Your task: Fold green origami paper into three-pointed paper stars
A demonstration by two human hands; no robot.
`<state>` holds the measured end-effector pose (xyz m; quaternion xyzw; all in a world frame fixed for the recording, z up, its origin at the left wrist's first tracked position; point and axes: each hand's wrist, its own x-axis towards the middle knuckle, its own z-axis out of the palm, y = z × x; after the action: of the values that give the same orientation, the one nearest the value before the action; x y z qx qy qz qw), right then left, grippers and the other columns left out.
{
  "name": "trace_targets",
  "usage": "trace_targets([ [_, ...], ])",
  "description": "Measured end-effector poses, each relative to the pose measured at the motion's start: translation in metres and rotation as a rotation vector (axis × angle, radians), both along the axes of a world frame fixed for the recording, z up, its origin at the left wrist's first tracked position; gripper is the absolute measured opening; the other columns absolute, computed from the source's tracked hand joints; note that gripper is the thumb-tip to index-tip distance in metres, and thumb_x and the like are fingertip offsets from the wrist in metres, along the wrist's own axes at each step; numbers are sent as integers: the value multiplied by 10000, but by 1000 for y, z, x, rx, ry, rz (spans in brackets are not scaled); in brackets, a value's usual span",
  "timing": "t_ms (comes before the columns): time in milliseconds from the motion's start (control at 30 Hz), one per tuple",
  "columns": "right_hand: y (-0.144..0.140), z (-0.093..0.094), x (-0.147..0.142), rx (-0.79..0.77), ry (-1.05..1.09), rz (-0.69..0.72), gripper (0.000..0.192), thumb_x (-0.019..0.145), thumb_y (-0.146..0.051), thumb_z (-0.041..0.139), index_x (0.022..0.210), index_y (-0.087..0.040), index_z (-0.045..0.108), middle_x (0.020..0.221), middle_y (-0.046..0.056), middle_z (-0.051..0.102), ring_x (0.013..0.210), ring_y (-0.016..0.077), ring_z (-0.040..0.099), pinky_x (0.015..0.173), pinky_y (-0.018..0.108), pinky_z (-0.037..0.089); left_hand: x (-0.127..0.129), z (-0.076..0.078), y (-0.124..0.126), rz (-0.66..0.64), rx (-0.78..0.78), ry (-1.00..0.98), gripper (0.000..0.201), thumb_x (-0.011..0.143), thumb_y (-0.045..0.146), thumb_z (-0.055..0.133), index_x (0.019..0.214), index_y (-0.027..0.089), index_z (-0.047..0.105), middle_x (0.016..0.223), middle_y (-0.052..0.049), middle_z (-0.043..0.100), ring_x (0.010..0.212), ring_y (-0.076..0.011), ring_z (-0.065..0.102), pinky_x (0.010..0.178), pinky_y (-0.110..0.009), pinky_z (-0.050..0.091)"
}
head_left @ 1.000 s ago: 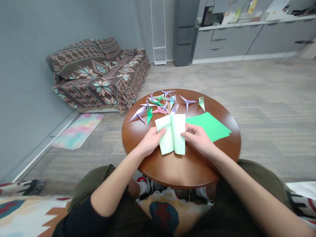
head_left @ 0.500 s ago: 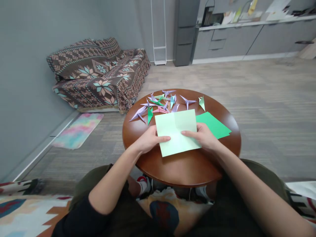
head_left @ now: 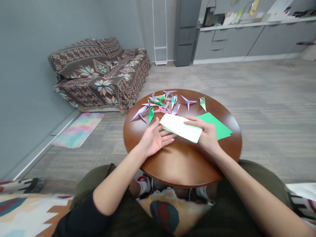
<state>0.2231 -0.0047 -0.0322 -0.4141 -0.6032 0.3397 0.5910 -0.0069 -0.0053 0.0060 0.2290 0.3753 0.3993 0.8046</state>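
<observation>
A pale green sheet of origami paper [head_left: 181,126], folded over to about half its size, is held above the table by my right hand [head_left: 206,133], its fingers on top at the right end. My left hand [head_left: 156,138] is palm up with fingers spread, the fingertips close under the paper's left end; whether they touch it I cannot tell. Beyond the paper lies a cluster of folded paper cranes [head_left: 160,102] in purple, green and pink. Bright green paper sheets [head_left: 217,125] lie beside my right hand, partly hidden by it.
The round brown table [head_left: 177,164] stands between my knees. A pale green paper crane [head_left: 202,103] and a purple one [head_left: 189,101] sit apart near the far edge. A sofa with a patterned cover [head_left: 103,75] is at the left, kitchen cabinets [head_left: 232,42] at the back.
The pale green paper was spread out flat between both hands and is now folded over and tilted. My left hand has let go and opened palm up; my right hand keeps hold.
</observation>
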Motion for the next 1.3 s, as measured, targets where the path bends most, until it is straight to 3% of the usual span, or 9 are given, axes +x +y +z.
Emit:
trace_targets([
  [100,-5,-1,-5,90,-74,-26,238,864,-194,744,1006,-318,889,1246,73,804,1109,268,756,916,400,591,4,-3,-4,66,85,36,373,924,443,770,1141,143,729,1019,-127,792,867,-218,780,704,-280,649],
  [200,-10,2,-8,127,-150,35,234,907,-195,696,1006,-299,881,1246,82,799,1119,268,749,952,412,578,2,-7,0,163,212,138,374,766,280,918,1069,148,743,950,-71,781,788,-158,722,674,-240,585],
  [300,-13,10,-5,12,-176,291,189,907,-267,734,1061,-273,843,1366,96,747,1251,296,699,1039,430,548,-8,-8,8,297,344,224,389,653,220,966,967,119,758,839,-25,748,682,-93,627,596,-192,465],
  [433,-13,17,0,-316,177,627,536,859,-464,824,1342,-324,636,1427,83,714,1280,282,697,1075,439,540,-22,-2,14,250,385,251,433,599,226,976,976,107,798,865,-35,750,669,-82,590,587,-203,409],
  [600,-16,11,-15,-624,242,507,511,828,-621,816,1131,-217,740,1021,78,819,871,214,771,775,318,596,-17,0,5,45,373,362,366,567,279,999,810,97,795,737,-28,705,621,-92,570,566,-221,372],
  [700,-19,5,-26,-637,181,403,427,762,-567,876,934,-193,764,853,46,796,710,187,715,654,295,567,-6,-5,-1,48,432,382,331,587,296,999,749,111,778,693,-13,689,601,-91,556,557,-226,371],
  [800,-21,1,-31,-610,194,292,396,744,-551,882,851,-198,739,733,15,754,600,158,644,554,270,511,6,-14,-6,100,399,248,383,702,414,944,927,130,821,840,-61,776,739,-157,669,700,-271,507],
  [1000,-21,-1,-31,-598,188,226,384,729,-517,889,863,-193,734,681,3,728,552,141,588,509,255,460,20,-33,-10,181,400,185,463,737,518,910,953,119,820,925,-112,824,816,-230,737,785,-336,565],
  [1300,-24,1,-30,-518,111,175,415,758,-581,851,778,-184,731,668,22,698,566,149,550,514,266,425,20,-32,-14,171,477,242,372,770,444,893,944,121,833,830,-76,811,690,-167,687,710,-283,533],
])
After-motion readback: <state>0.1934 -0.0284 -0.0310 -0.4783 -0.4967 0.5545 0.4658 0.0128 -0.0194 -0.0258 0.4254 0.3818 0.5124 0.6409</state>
